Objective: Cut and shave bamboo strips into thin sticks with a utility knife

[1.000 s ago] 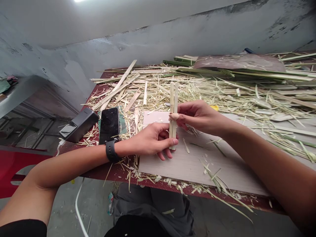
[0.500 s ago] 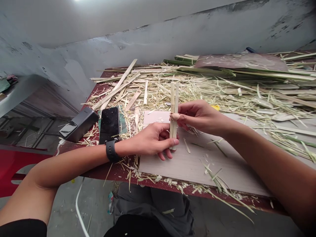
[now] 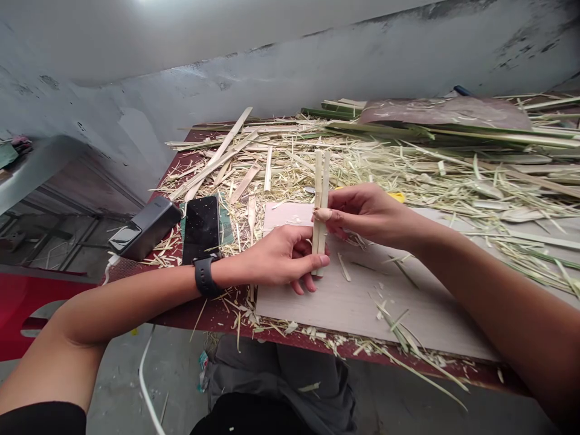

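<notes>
Two pale bamboo strips [image 3: 322, 178] stand side by side between my hands, upright above the light board [image 3: 317, 302]. My left hand [image 3: 290, 257] grips their lower part, the thumb lying across the front and the other fingers behind. Higher up, around the middle of the strips, my right hand [image 3: 356, 211] pinches them from the right. Its thumb has a beige wrap on it. At their tops a narrow gap shows between the strips. Loose bamboo shavings [image 3: 344, 266] lie on the board below.
Shavings and split bamboo lengths [image 3: 226, 148] cover the back of the dark red table [image 3: 176, 308]. On the left are a phone [image 3: 202, 225] and a grey box-shaped device [image 3: 147, 226] with a white cable. Green bamboo strips [image 3: 399, 130] lie at the back right, near the wall.
Almost nothing differs. The bamboo strips have shifted very slightly to the right, with both hands keeping their hold.
</notes>
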A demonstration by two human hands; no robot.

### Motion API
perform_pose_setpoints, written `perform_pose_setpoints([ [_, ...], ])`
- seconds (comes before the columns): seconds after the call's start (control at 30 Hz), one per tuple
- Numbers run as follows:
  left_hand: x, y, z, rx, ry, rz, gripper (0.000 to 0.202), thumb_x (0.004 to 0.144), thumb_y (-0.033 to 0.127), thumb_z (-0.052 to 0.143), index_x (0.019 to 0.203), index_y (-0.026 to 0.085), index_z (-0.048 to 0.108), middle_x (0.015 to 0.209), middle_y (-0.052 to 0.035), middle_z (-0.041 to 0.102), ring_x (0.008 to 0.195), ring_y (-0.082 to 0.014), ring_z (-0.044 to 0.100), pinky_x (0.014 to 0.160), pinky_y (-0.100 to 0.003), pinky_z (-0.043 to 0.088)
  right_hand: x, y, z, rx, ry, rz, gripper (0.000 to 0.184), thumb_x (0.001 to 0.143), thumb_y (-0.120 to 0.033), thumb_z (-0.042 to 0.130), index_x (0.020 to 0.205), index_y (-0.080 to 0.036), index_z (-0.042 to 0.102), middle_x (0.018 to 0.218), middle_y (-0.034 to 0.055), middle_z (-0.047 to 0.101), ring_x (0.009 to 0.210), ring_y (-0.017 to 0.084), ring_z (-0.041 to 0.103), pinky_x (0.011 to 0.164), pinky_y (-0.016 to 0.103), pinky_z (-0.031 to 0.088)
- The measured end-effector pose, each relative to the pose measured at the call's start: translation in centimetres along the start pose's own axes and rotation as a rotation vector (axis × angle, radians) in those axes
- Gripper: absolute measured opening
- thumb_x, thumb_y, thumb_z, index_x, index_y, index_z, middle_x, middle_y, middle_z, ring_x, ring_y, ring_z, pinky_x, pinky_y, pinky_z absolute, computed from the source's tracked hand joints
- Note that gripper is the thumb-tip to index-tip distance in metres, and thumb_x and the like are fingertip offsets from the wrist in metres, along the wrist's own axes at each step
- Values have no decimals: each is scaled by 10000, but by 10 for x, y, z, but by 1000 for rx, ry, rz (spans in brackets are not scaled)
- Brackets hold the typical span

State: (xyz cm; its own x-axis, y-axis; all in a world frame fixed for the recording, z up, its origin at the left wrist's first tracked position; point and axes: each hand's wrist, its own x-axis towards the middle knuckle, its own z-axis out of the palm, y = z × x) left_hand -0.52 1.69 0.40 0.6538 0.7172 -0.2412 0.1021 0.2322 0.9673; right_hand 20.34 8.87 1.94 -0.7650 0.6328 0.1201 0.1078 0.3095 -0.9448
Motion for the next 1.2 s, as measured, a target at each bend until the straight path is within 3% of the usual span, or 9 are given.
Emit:
perform_pose_setpoints([
  [0.27,0,2,2,-27,-6,-18,86,1012,190,602,1037,135,542,778,5,654,589,-80,693,482,-134,560,-1,1,-2,-26,-39,47,433,959,-545,733,726,-195,630,583,-41,531,520,67,435,455,239,316],
  [0.53,-1,6,4,-52,49,-15,159,1020,171,605,1165,105,605,774,11,653,584,-88,687,463,-164,563,-1,1,-6,5,-136,48,327,955,-516,734,917,-192,744,646,-36,573,567,78,482,485,222,358],
  [0.9,1,1,1,-60,14,5,160,1024,191,604,1160,107,602,789,3,659,592,-80,688,484,-150,568,-1,2,-7,-48,-125,43,390,997,-530,685,846,-172,710,629,-28,565,563,74,506,497,205,380],
  [1.2,1,0,-1,-108,0,-33,247,987,290,710,1139,138,588,781,-8,706,623,-116,735,510,-184,573,-2,6,-8,-54,-130,7,390,1008,-528,673,829,-182,691,628,-30,561,568,75,481,494,211,366],
])
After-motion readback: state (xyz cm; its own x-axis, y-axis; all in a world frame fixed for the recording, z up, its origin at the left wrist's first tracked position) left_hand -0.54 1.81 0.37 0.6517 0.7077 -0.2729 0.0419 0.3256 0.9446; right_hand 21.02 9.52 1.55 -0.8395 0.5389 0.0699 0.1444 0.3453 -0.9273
